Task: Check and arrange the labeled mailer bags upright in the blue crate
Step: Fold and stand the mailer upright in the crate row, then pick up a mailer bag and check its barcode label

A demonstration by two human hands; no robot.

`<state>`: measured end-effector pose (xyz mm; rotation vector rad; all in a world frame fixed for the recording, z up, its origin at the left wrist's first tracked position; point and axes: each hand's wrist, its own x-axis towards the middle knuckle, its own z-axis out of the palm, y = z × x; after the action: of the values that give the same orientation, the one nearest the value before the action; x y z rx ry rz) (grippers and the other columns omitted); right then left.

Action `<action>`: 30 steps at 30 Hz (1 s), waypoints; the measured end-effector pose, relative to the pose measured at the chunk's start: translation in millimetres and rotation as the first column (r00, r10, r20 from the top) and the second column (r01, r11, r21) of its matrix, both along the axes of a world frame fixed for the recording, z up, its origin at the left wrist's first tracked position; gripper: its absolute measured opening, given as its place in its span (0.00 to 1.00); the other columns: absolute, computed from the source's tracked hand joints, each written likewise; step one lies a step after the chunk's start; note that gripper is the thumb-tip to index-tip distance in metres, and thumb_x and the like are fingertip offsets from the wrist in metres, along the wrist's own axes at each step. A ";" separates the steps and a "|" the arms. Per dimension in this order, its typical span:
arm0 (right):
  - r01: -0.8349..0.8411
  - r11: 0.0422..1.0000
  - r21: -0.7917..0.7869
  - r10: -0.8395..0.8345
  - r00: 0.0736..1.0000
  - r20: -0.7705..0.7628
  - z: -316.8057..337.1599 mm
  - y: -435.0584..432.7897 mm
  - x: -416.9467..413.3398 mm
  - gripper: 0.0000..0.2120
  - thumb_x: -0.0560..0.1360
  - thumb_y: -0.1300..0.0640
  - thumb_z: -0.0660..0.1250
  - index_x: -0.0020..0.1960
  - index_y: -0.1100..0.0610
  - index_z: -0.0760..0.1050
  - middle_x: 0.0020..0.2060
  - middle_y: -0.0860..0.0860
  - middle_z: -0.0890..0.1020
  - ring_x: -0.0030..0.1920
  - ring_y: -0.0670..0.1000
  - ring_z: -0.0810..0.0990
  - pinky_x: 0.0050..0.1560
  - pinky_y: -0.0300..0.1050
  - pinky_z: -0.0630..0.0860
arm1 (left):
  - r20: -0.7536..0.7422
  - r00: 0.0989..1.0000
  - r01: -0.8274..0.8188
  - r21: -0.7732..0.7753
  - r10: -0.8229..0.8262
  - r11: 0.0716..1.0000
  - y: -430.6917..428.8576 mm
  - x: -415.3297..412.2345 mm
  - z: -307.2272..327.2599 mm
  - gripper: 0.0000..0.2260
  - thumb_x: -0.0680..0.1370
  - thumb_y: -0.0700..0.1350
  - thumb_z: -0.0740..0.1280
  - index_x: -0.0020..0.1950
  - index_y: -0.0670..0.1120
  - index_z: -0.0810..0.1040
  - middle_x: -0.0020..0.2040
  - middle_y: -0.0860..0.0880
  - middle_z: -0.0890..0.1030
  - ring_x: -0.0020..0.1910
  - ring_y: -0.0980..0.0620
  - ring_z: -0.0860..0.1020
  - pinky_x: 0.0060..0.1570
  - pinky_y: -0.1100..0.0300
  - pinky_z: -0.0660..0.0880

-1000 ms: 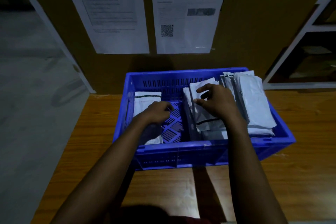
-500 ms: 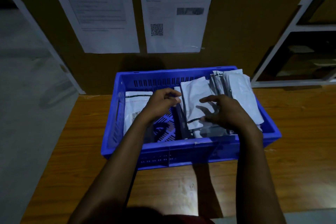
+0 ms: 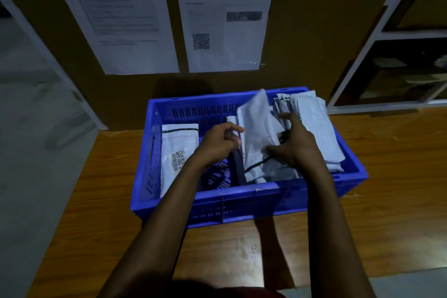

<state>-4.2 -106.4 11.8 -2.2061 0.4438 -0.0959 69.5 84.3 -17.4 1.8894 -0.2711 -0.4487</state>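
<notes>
The left hand point(image 3: 220, 143) has left the barcoded bag point(image 3: 179, 150) leaning at the left wall of the blue crate point(image 3: 242, 203) and now pinches the near-left edge of a middle mailer bag point(image 3: 256, 133) with curled fingers. That bag has risen out of the right-hand stack point(image 3: 314, 133) and stands tilted, which suggests it is being checked before it is set upright. The right hand point(image 3: 292, 145) spreads relaxed fingers against the stack, gripping nothing; in the dim light the raised bag's label, the left fingertips and the stack's count stay indistinct.
</notes>
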 end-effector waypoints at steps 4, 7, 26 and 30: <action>-0.061 0.984 0.169 0.023 0.975 0.220 12.1 -0.4 -3.5 0.35 0.71 0.65 0.78 0.70 0.45 0.69 0.47 0.50 0.83 0.40 0.50 0.86 0.38 0.52 0.85 | 0.343 0.929 -0.179 0.084 0.140 0.980 0.6 9.4 12.2 0.31 0.75 0.42 0.75 0.74 0.60 0.68 0.68 0.44 0.68 0.67 0.45 0.70 0.61 0.50 0.75; -0.074 0.957 0.282 -0.036 0.929 0.368 19.2 -7.8 -3.2 0.30 0.70 0.62 0.80 0.67 0.45 0.75 0.60 0.41 0.81 0.57 0.43 0.83 0.54 0.50 0.84 | 0.406 0.875 -0.335 0.109 0.265 0.936 10.7 19.3 23.9 0.39 0.73 0.47 0.77 0.78 0.60 0.61 0.76 0.44 0.59 0.74 0.44 0.59 0.68 0.44 0.65; -0.120 0.862 0.492 -0.113 0.902 0.417 14.7 -50.3 -23.9 0.21 0.83 0.49 0.65 0.71 0.29 0.70 0.59 0.53 0.83 0.52 0.54 0.83 0.48 0.50 0.82 | -0.223 0.925 -0.377 -0.444 0.308 0.813 40.5 28.2 28.2 0.11 0.79 0.41 0.71 0.60 0.38 0.81 0.53 0.43 0.83 0.46 0.46 0.82 0.31 0.55 0.82; -0.169 0.920 0.353 -0.016 0.884 0.467 5.8 -58.0 -25.4 0.24 0.84 0.66 0.61 0.73 0.43 0.75 0.73 0.39 0.74 0.64 0.51 0.81 0.61 0.53 0.82 | -0.244 0.914 -0.403 -0.483 0.323 0.777 42.2 29.7 27.2 0.08 0.79 0.40 0.71 0.57 0.40 0.82 0.55 0.42 0.81 0.51 0.46 0.79 0.31 0.57 0.81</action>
<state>-29.6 -164.5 17.6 -1.7312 0.0894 -0.4455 99.2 126.6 9.8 1.3127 0.0781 -0.2135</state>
